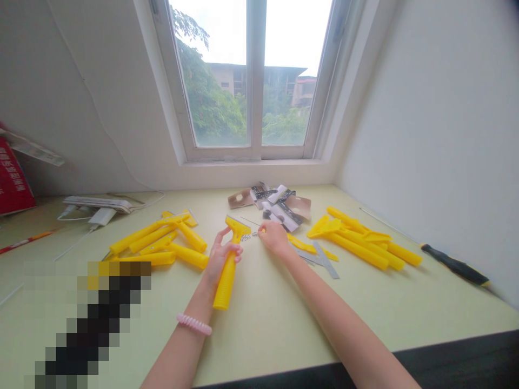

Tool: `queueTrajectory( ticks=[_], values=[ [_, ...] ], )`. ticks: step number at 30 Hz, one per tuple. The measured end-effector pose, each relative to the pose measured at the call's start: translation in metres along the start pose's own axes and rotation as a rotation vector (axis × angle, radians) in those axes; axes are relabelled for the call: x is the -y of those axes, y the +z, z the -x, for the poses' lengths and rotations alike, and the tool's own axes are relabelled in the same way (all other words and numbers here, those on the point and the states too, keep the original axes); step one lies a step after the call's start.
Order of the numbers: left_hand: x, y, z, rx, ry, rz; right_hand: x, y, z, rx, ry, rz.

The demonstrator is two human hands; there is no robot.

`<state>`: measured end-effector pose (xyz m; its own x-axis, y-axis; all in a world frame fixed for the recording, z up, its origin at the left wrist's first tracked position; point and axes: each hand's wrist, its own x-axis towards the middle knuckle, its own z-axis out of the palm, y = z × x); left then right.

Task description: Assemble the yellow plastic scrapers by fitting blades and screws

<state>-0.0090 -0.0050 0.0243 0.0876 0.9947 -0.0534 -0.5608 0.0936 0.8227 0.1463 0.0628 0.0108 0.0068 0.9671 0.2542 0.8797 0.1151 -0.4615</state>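
My left hand (223, 253) is wrapped around a yellow scraper (227, 278), its wide head up and its ribbed handle pointing toward me. My right hand (272, 236) is closed in a pinch just right of the scraper head; what its fingertips hold is too small to make out. A thin dark rod (249, 221) runs up to the left beside those fingers. Small metal fasteners (246, 237) lie on the table between the two hands. Flat grey metal blades (325, 260) and yellow plastic pieces (302, 244) lie right of my right wrist, partly hidden by it.
Several yellow scrapers (158, 237) are piled left, and yellow handles (360, 243) right. Cardboard packaging (279, 205) lies below the window. A black-handled tool (454, 265) rests along the right wall. A power strip (97, 203) with cables sits back left; a pixelated patch covers the lower left.
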Motion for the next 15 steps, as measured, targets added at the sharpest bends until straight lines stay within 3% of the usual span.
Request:
queueTrajectory(
  ticks=[5,10,15],
  values=[
    [0.000,-0.001,-0.001,0.008,-0.006,0.009,-0.005,0.002,0.002,0.019,0.029,0.033],
    [0.002,-0.001,-0.001,0.035,-0.042,-0.018,-0.009,-0.008,0.005,0.003,0.021,-0.026],
    [0.004,0.001,0.000,0.087,-0.105,-0.055,-0.002,-0.025,0.013,-0.033,-0.068,-0.368]
  ],
)
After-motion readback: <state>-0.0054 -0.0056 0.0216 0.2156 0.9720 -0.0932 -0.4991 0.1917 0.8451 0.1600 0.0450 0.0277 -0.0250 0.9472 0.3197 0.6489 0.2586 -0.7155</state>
